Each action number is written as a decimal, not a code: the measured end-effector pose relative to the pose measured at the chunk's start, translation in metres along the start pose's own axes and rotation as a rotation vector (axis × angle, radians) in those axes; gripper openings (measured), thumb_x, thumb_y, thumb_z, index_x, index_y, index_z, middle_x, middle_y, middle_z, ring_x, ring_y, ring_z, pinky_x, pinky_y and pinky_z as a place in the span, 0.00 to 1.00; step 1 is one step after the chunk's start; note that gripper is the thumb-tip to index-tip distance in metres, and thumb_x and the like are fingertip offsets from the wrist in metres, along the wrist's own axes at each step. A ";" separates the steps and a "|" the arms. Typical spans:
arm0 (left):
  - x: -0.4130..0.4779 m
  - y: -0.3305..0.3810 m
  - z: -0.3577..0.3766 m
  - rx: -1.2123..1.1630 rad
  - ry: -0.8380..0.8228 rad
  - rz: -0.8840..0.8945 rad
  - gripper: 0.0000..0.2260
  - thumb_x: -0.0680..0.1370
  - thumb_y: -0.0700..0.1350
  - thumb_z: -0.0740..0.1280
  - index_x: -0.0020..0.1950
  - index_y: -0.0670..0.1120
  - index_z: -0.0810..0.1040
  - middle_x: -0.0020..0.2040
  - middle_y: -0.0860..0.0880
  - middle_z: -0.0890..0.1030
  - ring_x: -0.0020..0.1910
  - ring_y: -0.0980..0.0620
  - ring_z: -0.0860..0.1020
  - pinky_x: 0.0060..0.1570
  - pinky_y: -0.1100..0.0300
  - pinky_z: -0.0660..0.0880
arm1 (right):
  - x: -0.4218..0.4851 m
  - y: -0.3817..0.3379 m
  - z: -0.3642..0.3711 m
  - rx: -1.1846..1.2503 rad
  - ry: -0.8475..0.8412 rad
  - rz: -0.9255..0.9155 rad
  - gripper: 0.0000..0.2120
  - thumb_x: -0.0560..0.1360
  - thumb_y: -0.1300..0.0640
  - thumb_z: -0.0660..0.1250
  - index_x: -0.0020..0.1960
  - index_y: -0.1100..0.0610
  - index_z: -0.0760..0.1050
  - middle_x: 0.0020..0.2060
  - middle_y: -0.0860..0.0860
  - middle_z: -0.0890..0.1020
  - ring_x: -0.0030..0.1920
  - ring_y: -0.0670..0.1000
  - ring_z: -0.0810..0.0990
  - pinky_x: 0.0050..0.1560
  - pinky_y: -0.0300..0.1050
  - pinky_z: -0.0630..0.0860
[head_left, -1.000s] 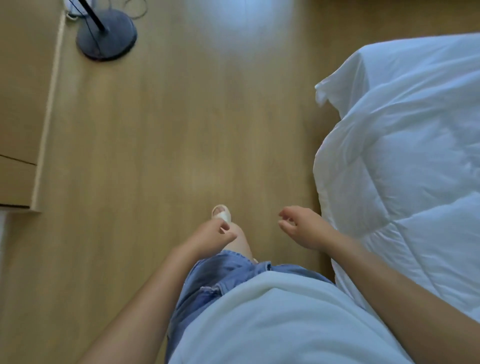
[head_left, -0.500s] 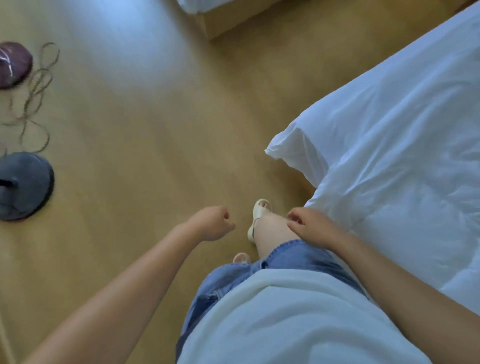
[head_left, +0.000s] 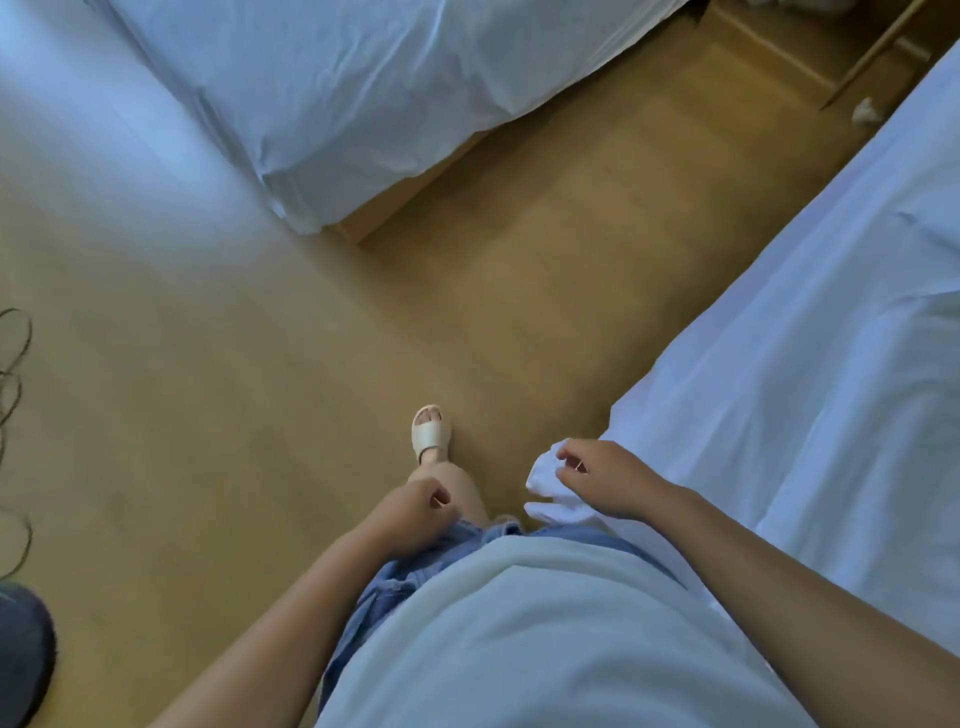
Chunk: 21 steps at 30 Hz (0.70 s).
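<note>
The right hand curled its fingers over the bunched white duvet corner, gripping it. The left hand hung loosely curled and empty, above the slipper.

View from above, looking down a person's own body. Their right hand curls over the bunched corner of a white bed cover, which spreads across a bed filling the right side. Their left hand hangs loosely curled and holds nothing, just in front of a bare knee. Below the hands are blue denim shorts and a pale top. One foot in a white slipper stands on the wooden floor. A second bed with white bedding lies at the upper left. At the far left edge are a thin looped cable and part of a dark round base.
</note>
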<state>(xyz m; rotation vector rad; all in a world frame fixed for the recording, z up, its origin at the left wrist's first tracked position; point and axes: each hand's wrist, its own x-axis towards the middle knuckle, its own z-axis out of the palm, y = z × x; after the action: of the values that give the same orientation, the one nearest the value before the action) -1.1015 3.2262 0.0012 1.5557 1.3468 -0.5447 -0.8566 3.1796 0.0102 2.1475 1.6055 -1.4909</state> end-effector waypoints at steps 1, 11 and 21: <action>0.021 0.003 -0.024 -0.033 0.011 -0.019 0.06 0.77 0.49 0.63 0.47 0.47 0.75 0.43 0.51 0.78 0.39 0.53 0.73 0.37 0.61 0.67 | 0.020 -0.005 -0.015 0.012 0.001 0.010 0.12 0.79 0.54 0.57 0.58 0.57 0.74 0.48 0.51 0.79 0.48 0.51 0.76 0.49 0.46 0.73; 0.225 0.167 -0.271 0.311 -0.149 0.092 0.08 0.78 0.47 0.63 0.40 0.45 0.74 0.39 0.46 0.74 0.37 0.49 0.71 0.38 0.59 0.66 | 0.165 -0.014 -0.190 0.261 0.152 0.259 0.11 0.79 0.55 0.56 0.55 0.59 0.74 0.47 0.53 0.79 0.47 0.54 0.77 0.49 0.51 0.74; 0.389 0.466 -0.294 0.367 -0.334 0.194 0.07 0.77 0.46 0.63 0.45 0.43 0.74 0.41 0.46 0.76 0.38 0.51 0.72 0.34 0.61 0.66 | 0.231 0.115 -0.365 0.637 0.340 0.512 0.13 0.78 0.56 0.60 0.56 0.63 0.75 0.52 0.58 0.80 0.52 0.57 0.78 0.55 0.51 0.74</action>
<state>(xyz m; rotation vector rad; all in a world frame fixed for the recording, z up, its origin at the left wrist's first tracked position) -0.6325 3.7109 -0.0191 1.7697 0.8645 -0.9217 -0.5386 3.4923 -0.0163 2.9650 0.5422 -1.6549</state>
